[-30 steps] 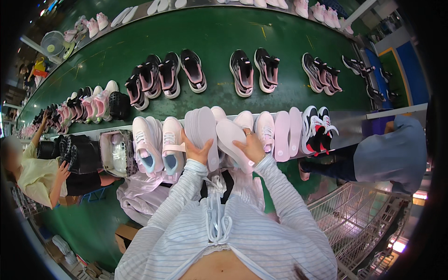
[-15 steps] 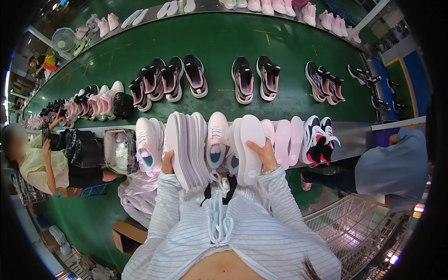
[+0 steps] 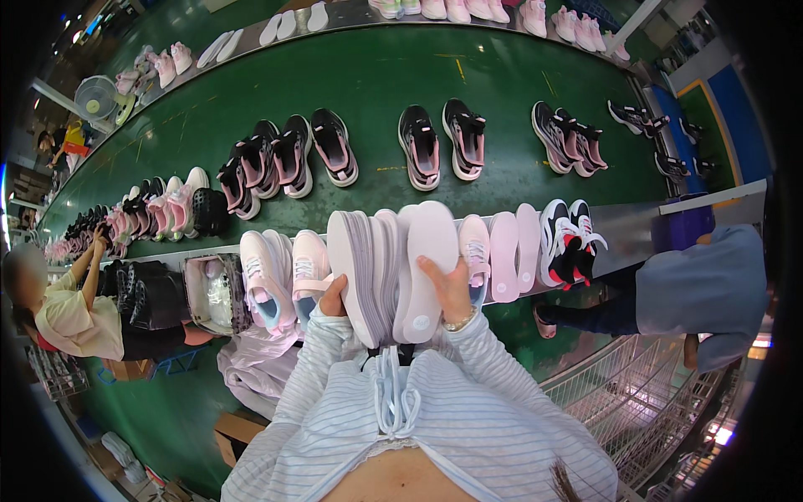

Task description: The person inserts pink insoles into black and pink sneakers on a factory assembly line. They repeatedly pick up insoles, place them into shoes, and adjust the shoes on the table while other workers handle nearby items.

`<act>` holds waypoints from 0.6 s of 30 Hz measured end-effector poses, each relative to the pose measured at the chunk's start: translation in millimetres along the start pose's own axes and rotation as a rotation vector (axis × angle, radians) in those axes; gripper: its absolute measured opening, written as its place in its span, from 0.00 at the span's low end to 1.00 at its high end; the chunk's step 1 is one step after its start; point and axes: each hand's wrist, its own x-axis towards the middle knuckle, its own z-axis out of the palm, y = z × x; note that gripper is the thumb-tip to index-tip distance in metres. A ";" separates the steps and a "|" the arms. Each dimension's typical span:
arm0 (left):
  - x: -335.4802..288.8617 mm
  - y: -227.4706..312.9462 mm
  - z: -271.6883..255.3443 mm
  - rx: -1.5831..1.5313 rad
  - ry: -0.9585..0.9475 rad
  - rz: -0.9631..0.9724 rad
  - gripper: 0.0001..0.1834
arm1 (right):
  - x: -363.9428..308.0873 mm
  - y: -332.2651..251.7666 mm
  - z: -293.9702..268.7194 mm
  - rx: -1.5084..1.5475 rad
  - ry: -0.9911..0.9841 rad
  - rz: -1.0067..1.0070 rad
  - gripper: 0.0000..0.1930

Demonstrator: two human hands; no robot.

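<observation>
My left hand (image 3: 334, 298) closes round the outer side of a thick stack of pale pink insoles (image 3: 358, 276), held on edge in front of my chest. My right hand (image 3: 449, 289) grips more insoles (image 3: 429, 259) from the other side, its thumb on the outermost sole. The two bundles are close together; whether they touch all along is hard to see. Left of them on the metal ledge stand pale pink sneakers (image 3: 264, 272) and a pink strapped sneaker (image 3: 307, 263). A pink sneaker (image 3: 474, 247) and two loose pink insoles (image 3: 504, 251) are right of my right hand.
A green conveyor belt (image 3: 376, 79) beyond the ledge carries black-and-pink sneakers (image 3: 418, 142). Black-white-red sneakers (image 3: 554, 238) stand farther right on the ledge. A basket (image 3: 213, 293) sits at left. One co-worker (image 3: 88, 314) is at left, another person (image 3: 694, 289) at right, beside a wire cart (image 3: 615, 402).
My hands have come closer together, bringing the two insole bundles side by side. The pink strapped sneaker formerly between them now shows left of the stack. The whole view has shifted slightly.
</observation>
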 end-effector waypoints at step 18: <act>8.0 23.4 13.2 0.171 -0.095 0.020 0.27 | 14.0 -34.9 -22.9 0.120 -0.017 0.061 0.19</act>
